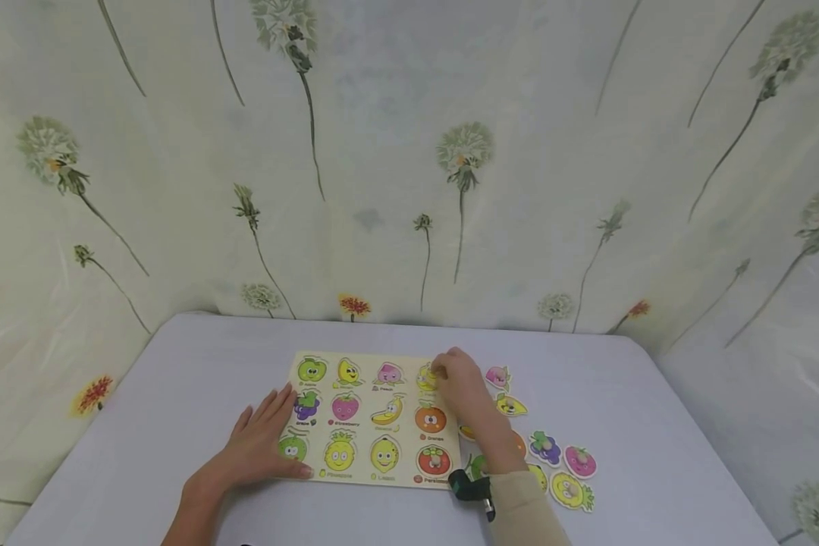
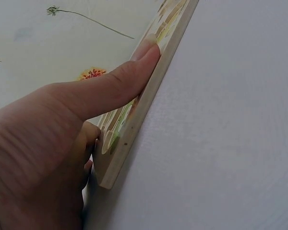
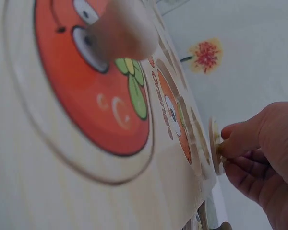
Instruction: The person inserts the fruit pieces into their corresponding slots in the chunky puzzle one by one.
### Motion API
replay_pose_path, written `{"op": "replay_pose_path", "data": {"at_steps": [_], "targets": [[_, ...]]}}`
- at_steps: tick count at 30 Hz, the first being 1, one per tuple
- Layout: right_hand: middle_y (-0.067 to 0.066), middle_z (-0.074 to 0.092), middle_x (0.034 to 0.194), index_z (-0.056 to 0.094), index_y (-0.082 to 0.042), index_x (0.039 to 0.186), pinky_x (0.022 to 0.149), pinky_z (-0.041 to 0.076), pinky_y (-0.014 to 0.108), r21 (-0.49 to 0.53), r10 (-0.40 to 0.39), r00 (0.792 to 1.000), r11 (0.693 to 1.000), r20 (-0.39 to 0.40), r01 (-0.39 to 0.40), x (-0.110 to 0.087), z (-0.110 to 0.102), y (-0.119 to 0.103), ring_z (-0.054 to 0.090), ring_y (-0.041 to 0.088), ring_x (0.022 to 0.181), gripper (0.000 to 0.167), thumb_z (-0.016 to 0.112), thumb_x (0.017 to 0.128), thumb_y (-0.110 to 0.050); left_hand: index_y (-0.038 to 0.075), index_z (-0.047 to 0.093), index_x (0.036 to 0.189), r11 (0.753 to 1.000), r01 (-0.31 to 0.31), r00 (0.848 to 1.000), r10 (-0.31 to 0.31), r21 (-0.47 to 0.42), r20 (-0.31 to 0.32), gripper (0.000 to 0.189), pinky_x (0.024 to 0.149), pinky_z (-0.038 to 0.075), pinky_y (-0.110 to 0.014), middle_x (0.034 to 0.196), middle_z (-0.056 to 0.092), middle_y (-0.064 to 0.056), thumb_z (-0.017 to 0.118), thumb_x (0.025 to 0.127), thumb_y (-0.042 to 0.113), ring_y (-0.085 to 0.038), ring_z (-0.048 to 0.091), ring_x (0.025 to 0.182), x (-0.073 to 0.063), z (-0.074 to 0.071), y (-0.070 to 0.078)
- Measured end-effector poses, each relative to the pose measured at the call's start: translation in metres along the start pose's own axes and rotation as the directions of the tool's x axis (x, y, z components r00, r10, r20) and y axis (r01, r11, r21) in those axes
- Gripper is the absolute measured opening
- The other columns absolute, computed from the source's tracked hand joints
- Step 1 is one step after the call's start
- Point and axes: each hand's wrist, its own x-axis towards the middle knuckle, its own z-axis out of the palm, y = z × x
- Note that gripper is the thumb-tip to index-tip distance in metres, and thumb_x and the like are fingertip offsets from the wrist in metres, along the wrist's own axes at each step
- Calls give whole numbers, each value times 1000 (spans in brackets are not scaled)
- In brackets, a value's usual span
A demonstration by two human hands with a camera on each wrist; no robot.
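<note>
A wooden fruit puzzle board (image 1: 358, 426) lies on the table, with rows of printed fruit recesses. My left hand (image 1: 255, 449) rests along its left side, fingers spread over the edge; the thumb (image 2: 120, 85) lies on the board's lower edge in the left wrist view. At the top right recess, my right hand (image 1: 465, 385) pinches a yellow fruit puzzle piece (image 1: 426, 377) by its knob. The right wrist view shows this thin piece (image 3: 214, 148) tilted close over the board. A red persimmon piece (image 3: 86, 91) with a knob sits in the bottom right recess.
Right of the board lie several loose knobbed pieces, among them a peach (image 1: 497, 378), a grape (image 1: 544, 448), a strawberry (image 1: 580, 461) and a pineapple (image 1: 570, 491). The right forearm covers some of them. Behind the white table (image 1: 232, 341) hangs a dandelion-print curtain (image 1: 382, 152).
</note>
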Motion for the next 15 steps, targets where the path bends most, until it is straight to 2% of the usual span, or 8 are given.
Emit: {"op": "replay_pose_path", "data": {"at_steps": [7, 15], "targets": [[1, 59, 94, 74, -8, 102, 84, 52, 32, 8, 32, 998, 999, 61, -33, -3, 4, -3, 54, 16, 87, 15, 61, 96, -7, 5, 19, 159, 1000, 3, 1000, -3, -2, 0, 133, 120, 6, -68, 169, 11, -11, 82, 59, 67, -39, 9, 155, 0, 0, 0], [2, 61, 92, 75, -8, 99, 84, 53, 34, -5, 7, 998, 1000, 61, -7, -3, 6, -5, 53, 16, 85, 17, 60, 94, -3, 5, 19, 159, 1000, 1, 1000, -1, 5, -6, 133, 120, 7, -69, 169, 11, -11, 81, 59, 69, -39, 9, 155, 0, 1, -2]]}}
